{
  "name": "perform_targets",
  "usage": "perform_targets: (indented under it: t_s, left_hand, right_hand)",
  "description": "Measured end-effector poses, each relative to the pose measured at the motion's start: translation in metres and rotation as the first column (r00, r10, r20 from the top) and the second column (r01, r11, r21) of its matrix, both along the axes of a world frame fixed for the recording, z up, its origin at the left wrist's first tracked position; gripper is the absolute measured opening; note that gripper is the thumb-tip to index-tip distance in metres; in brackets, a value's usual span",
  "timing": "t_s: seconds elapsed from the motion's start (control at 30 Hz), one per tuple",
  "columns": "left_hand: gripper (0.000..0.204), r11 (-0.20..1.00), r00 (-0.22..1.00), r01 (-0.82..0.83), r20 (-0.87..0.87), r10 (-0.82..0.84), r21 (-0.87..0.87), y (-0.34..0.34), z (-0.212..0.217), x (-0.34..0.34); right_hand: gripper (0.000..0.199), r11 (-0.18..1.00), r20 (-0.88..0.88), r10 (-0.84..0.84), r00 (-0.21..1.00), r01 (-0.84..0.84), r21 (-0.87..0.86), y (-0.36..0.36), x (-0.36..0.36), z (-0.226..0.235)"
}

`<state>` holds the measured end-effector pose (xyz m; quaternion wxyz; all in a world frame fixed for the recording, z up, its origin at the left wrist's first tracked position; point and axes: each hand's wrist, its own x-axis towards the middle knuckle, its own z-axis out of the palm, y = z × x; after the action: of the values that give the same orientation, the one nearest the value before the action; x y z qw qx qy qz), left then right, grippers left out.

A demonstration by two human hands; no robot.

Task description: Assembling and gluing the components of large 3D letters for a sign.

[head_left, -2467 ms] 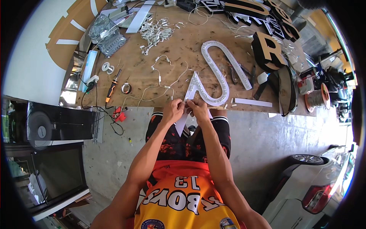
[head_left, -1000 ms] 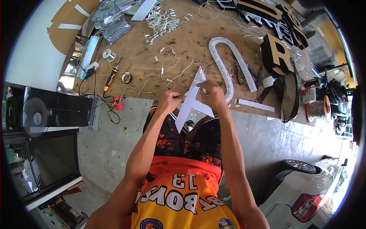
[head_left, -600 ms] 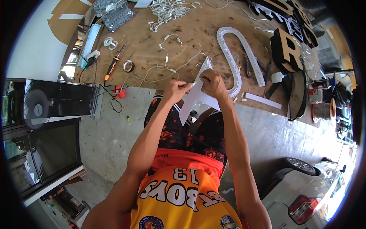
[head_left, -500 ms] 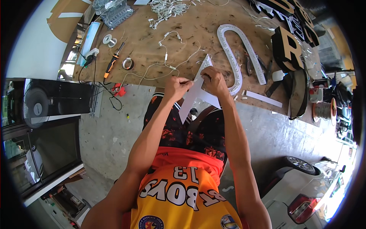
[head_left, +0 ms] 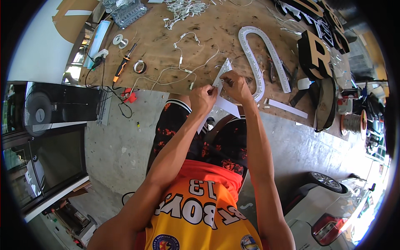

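Observation:
A white letter-shaped piece (head_left: 228,107), pointed at its far end, rests at the table's near edge, with its legs hanging over my lap. My left hand (head_left: 203,100) is closed on its left leg, fingertips at the inner face. Close beside it, my right hand (head_left: 236,86) is pinched together over the upper part; what lies between those fingertips is too small to make out. A string of small white light modules (head_left: 181,60) on thin wire trails across the table to the left. Right of my hands lies a white curved channel (head_left: 246,50) lined with small modules.
A soldering iron (head_left: 121,69), a tape roll (head_left: 140,66) and a solder spool (head_left: 121,41) lie at the left. Tangled module strings (head_left: 183,10) sit at the back. Pliers (head_left: 271,71), a white strip (head_left: 287,108) and a black-sided letter (head_left: 313,54) are on the right.
My left hand has moved right, closer to my right hand, and now covers more of the white piece's left leg. My right hand stays nearly in place.

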<state>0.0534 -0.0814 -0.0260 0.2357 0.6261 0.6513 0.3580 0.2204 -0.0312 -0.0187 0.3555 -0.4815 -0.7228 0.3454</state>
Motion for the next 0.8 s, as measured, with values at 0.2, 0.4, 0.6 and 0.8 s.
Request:
perform_targets:
  t_s: [0.2, 0.4, 0.6, 0.8]
  left_hand:
    - [0.02, 1.0, 0.999, 0.009, -0.034, -0.009, -0.004, 0.0, 0.001, 0.004]
    - [0.019, 1.0, 0.998, -0.016, -0.056, 0.016, -0.004, -0.001, 0.004, 0.009]
    - [0.018, 0.998, 0.998, -0.019, -0.054, 0.022, 0.053, -0.001, -0.002, 0.011]
    - [0.018, 1.0, 0.998, -0.02, -0.066, 0.022, 0.024, 0.0, -0.001, 0.011]
  right_hand:
    - [0.025, 0.999, -0.013, 0.0, 1.0, 0.001, 0.035, -0.001, 0.0, -0.001]
    - [0.024, 1.0, -0.031, -0.012, 0.999, 0.012, 0.009, -0.001, 0.0, -0.001]
    - [0.025, 0.999, -0.026, -0.017, 1.0, 0.018, 0.048, -0.001, -0.001, -0.004]
    - [0.026, 0.999, -0.013, -0.012, 1.0, 0.012, 0.029, -0.001, 0.0, -0.002]
